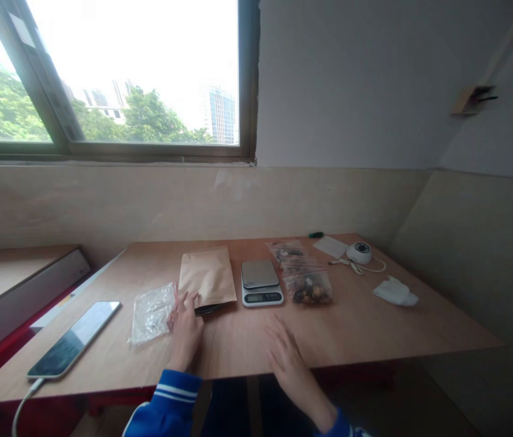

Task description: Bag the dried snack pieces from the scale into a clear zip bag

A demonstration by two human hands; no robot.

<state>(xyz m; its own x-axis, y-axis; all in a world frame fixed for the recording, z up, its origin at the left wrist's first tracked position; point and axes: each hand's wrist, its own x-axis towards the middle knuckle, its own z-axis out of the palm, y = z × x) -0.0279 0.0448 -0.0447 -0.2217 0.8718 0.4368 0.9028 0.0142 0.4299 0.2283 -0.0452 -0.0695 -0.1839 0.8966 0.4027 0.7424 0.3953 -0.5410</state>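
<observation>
My left hand (185, 328) lies flat on the wooden table (365, 328), fingers spread, its fingertips touching the near edge of a brown paper pouch (208, 276) and beside a clear plastic bag (151, 312). My right hand (286, 355) hovers open over the table's front edge, fingers stretched, holding nothing. A small digital kitchen scale (261, 282) stands just right of the pouch. Clear zip bags with dark mixed contents (304, 276) lie right of the scale.
A tablet (74, 340) with a cable lies at the left front. At the back right are a white round device with a cord (359, 252), a white card (330, 246) and a crumpled white cloth (395, 291). A second table (6, 285) stands left.
</observation>
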